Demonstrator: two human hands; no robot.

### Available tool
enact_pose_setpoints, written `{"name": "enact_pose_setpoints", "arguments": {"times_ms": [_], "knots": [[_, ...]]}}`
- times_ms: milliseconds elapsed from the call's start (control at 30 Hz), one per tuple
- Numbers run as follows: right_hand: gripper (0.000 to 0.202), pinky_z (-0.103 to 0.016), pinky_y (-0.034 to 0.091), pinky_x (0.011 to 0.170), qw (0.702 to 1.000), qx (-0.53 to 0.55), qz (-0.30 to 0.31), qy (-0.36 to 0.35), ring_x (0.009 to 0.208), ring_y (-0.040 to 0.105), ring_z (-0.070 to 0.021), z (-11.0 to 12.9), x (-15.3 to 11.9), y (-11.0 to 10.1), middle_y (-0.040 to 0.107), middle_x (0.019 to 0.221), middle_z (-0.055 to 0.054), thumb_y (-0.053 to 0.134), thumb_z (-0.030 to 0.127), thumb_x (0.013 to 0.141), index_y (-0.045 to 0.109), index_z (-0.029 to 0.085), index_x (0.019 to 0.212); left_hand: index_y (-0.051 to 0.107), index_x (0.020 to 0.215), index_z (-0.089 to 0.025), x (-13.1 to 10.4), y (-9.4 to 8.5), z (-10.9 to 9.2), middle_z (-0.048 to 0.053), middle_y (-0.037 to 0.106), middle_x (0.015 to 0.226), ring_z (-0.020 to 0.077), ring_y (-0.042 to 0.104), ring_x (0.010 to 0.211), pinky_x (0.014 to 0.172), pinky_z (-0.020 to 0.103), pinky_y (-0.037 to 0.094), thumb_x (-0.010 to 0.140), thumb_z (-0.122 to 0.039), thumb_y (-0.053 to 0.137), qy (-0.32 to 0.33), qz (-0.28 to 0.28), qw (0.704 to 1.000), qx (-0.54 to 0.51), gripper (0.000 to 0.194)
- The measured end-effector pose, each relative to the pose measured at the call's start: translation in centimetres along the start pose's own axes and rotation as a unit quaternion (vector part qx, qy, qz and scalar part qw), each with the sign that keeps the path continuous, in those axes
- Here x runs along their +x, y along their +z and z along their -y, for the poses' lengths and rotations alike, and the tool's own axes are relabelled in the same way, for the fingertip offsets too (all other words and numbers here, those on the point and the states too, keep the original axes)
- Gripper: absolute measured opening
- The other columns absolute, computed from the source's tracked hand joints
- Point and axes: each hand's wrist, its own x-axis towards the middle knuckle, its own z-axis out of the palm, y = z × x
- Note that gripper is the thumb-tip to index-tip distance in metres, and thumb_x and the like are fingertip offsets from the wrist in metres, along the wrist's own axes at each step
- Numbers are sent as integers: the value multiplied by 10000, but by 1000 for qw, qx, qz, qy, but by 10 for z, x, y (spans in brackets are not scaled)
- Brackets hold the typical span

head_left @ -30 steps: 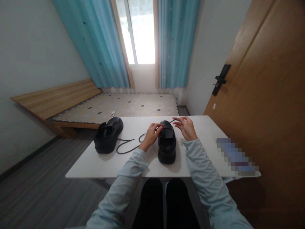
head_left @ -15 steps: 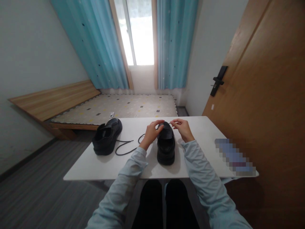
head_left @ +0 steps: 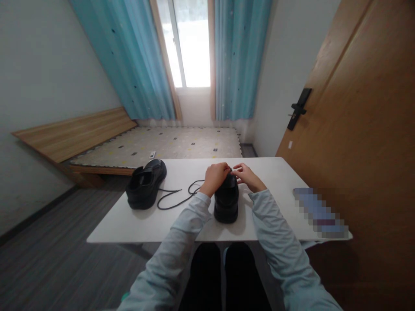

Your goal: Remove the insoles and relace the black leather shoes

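Note:
A black shoe (head_left: 226,207) stands on the white table in front of me, its heel towards me. My left hand (head_left: 215,178) reaches over its front from the left, fingers pinched on a dark shoelace end (head_left: 231,169) at the lace area. From the right, my right hand (head_left: 247,178) meets it there, its thumb and index fingertips at the same lace and its other fingers beside the shoe. My hands partly hide the toe and the eyelets. To the left, a second black shoe (head_left: 142,188) sits, and a loose black shoelace (head_left: 168,208) curls between the shoes.
The white table (head_left: 113,229) carries a blurred-out bluish item (head_left: 319,211) at its right side. Behind it is a bed (head_left: 181,142) with a small white remote (head_left: 152,154). A wooden door (head_left: 363,129) stands close on the right.
My left hand has moved right and forward across the shoe's front, closing its fingers next to my right fingertips. The right hand has shifted only slightly. Both shoes stay in place.

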Motion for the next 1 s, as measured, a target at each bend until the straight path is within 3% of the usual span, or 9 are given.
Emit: {"name": "enact_pose_setpoints", "arguments": {"times_ms": [267, 533, 833, 1000], "knots": [[150, -231, 496, 503, 995, 77, 24, 63, 507, 567, -104, 6, -5, -12, 587, 635, 9, 518, 49, 693, 523, 155, 800, 726, 922, -254, 1, 9, 0, 63, 701, 981, 210, 625, 909, 789, 312, 419, 867, -237, 516, 33, 3, 998, 51, 218], [120, -229, 510, 510, 994, 77, 43, 64, 502, 588, -115, 2, -1, -16, 623, 588, -23, 528, 46, 678, 594, 122, 743, 711, 859, -241, -1, 18, -4, 54, 715, 890, 213, 624, 883, 826, 351, 364, 841, -228, 568, 39, -16, 998, 44, 145], [114, -231, 510, 505, 994, 78, 49, 58, 509, 597, -122, 2, -2, -16, 626, 574, -31, 513, 34, 684, 576, 128, 698, 710, 849, -249, -2, 20, -5, 46, 708, 907, 210, 622, 893, 810, 345, 355, 850, -234, 558, 53, -18, 997, 44, 152], [92, -228, 513, 497, 994, 83, 44, 51, 508, 590, -115, 1, -2, -17, 622, 588, -21, 527, 51, 683, 556, 137, 694, 651, 959, -219, -4, 17, -5, 47, 678, 958, 172, 612, 844, 746, 295, 369, 915, -276, 461, 0, -107, 994, 7, 203]]}}
